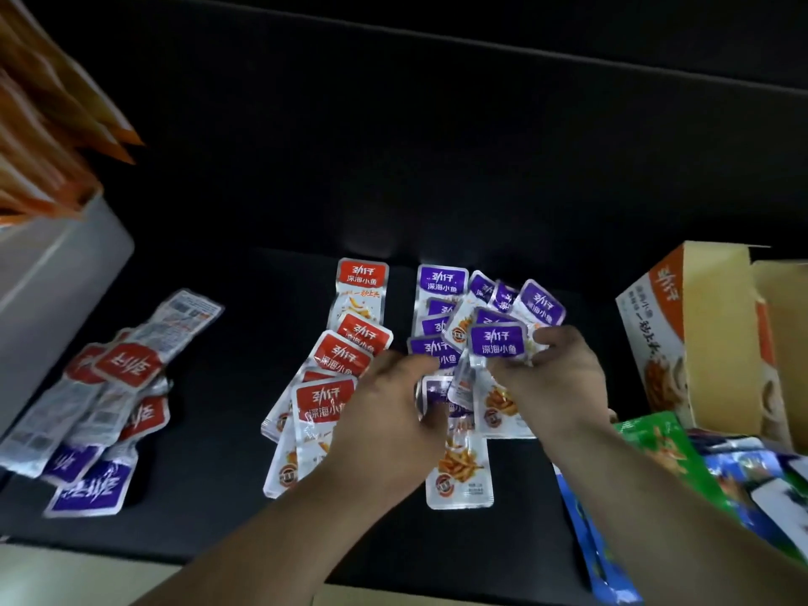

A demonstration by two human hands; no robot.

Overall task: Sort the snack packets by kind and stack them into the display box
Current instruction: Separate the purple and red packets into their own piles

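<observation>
Red-topped snack packets (345, 343) lie in an overlapping row at the middle of the black table. Beside them on the right, purple-topped packets (441, 286) lie fanned in a heap. My right hand (555, 378) pinches a purple packet (496, 347) at the near side of that heap. My left hand (384, 413) grips the edges of purple packets (437, 393) under it and covers part of the red row. The open orange-and-cream display box (699, 325) stands at the right.
A mixed pile of red and purple packets (105, 400) lies at the left, some face down. A white bin (52, 290) with orange packets stands at the far left. Green and blue bags (699, 465) lie at the near right. The table's front edge runs along the bottom.
</observation>
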